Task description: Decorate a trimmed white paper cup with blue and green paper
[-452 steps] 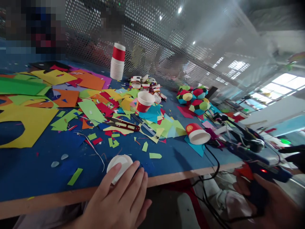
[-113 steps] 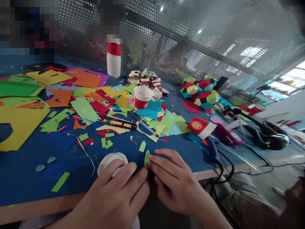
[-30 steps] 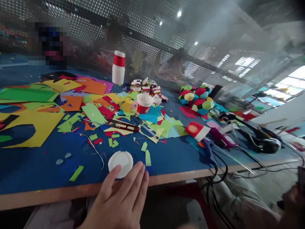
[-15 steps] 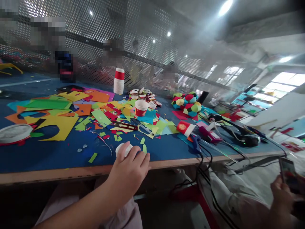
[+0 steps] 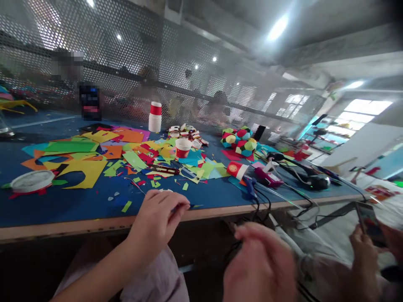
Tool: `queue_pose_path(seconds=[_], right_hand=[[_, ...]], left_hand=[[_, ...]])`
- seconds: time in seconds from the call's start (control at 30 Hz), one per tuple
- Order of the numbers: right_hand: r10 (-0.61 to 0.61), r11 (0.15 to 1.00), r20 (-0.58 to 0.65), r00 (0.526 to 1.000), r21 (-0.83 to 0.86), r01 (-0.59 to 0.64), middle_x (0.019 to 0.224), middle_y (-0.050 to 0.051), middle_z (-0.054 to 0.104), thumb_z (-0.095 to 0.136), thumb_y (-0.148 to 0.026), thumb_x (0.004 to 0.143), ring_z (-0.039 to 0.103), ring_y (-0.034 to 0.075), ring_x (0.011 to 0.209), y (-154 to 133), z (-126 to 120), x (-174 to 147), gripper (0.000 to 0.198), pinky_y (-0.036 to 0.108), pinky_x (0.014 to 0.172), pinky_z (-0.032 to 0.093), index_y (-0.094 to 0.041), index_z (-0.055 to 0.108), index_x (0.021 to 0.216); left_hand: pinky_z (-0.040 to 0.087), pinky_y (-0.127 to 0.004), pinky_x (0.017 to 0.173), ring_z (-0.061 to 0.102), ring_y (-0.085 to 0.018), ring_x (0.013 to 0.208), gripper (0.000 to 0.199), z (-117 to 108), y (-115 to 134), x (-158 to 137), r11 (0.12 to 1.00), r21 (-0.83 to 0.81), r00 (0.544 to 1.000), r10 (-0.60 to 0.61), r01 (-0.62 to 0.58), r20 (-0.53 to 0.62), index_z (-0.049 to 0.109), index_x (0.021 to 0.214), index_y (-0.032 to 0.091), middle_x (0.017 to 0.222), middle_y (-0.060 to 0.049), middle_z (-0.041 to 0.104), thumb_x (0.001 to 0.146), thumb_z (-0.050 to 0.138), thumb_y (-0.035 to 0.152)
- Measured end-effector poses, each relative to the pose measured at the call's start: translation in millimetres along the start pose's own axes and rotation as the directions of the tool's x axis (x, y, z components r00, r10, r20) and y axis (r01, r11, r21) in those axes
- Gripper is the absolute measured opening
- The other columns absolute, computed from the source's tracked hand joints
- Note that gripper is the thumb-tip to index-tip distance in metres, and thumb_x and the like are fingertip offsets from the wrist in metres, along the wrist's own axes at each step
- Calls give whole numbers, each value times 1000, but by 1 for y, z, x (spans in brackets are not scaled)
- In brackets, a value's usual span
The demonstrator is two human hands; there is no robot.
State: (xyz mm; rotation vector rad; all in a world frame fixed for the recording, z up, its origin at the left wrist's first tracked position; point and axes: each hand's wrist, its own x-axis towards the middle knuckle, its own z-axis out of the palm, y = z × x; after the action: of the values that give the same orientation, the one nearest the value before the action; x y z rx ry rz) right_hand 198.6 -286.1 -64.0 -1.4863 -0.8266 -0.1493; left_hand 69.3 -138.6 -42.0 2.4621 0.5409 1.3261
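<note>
My left hand (image 5: 157, 218) is over the front edge of the blue table (image 5: 94, 207), fingers pressed together with the thumb beneath. Whatever it may pinch is hidden. A sliver of something white shows just behind its knuckles. My right hand (image 5: 261, 260) is raised in front of the table edge, smeared by motion, its fingers curled but unclear. Small green paper scraps (image 5: 126, 206) lie left of my left hand. Beyond it are a brown-handled cutter (image 5: 164, 169) and an upright red-and-white paper cup (image 5: 183, 148) among paper pieces.
Coloured paper sheets (image 5: 83, 172) cover the left, beside a round white-and-red piece (image 5: 33, 181). Stacked cups (image 5: 155, 117) stand at the back. Paper balls (image 5: 245, 147), a tipped cup (image 5: 237, 170), a blue glue gun (image 5: 251, 187) and cables lie right. Another person's hand (image 5: 363, 247) holds a phone.
My left hand has moved slightly left and its spread fingers have closed together. The white round piece under it is now mostly hidden. My right hand has come into view.
</note>
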Motion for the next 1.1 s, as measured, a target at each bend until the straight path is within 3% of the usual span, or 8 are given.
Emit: queue_pose_path(seconds=[0.1,0.2,0.33,0.5,0.6,0.73,0.9,1.1], right_hand=[[125,985,131,983,99,-139,89,5,76,72,-44,93,69,18,74,5,20,14,27,29,63,57,-18,76,102],[175,962,264,948,158,-222,69,2,71,76,-43,85,61,15,58,0,35,20,24,25,51,48,-19,79,84],[192,943,285,939,211,-257,60,-1,61,71,-42,84,52,13,56,-6,46,19,28,24,50,44,-19,70,69],[168,969,297,940,127,-213,61,0,61,67,-45,87,51,14,55,-2,52,25,29,26,51,42,-19,73,75],[107,994,290,951,0,-112,74,3,68,66,-42,87,58,19,69,4,53,36,25,32,66,47,-21,74,76],[29,983,305,952,-183,28,89,8,72,67,-40,80,58,29,94,16,55,56,20,44,87,42,-24,76,70],[35,925,299,953,-371,82,91,10,73,65,-42,80,55,32,92,37,61,70,23,44,80,35,-26,79,71],[-2,856,315,949,-491,165,95,9,76,70,-46,81,55,34,94,54,62,71,21,40,73,30,-30,82,74]], left_hand=[[54,-19,57,72,-14,73,15,-8,7,3,975,-169,989,-147,143,-14,68,91,24,82,3,77,100,57,26],[54,-15,51,71,-11,60,16,-10,11,4,925,-303,973,-230,230,35,68,86,23,72,5,74,98,59,29],[57,-18,53,71,-13,60,12,-8,12,1,877,-382,957,-278,290,87,66,86,22,71,3,74,93,59,30],[57,-19,53,76,-15,73,17,-10,11,-10,865,-391,949,-301,314,94,64,108,24,82,1,77,93,57,28],[57,-20,58,77,-16,87,22,-23,3,-24,929,-270,965,-263,252,-4,61,119,27,98,0,77,97,57,26],[57,-29,89,70,-17,99,16,-55,-22,-50,989,58,979,-127,138,-159,64,117,28,106,0,73,102,56,28],[48,-31,97,65,-19,104,11,-85,-58,-78,956,281,989,-39,79,-145,66,110,25,106,0,72,102,58,25],[44,-43,98,65,-28,113,25,-85,-76,-92,844,531,995,101,-75,-20,67,126,25,119,-3,77,103,58,29]])
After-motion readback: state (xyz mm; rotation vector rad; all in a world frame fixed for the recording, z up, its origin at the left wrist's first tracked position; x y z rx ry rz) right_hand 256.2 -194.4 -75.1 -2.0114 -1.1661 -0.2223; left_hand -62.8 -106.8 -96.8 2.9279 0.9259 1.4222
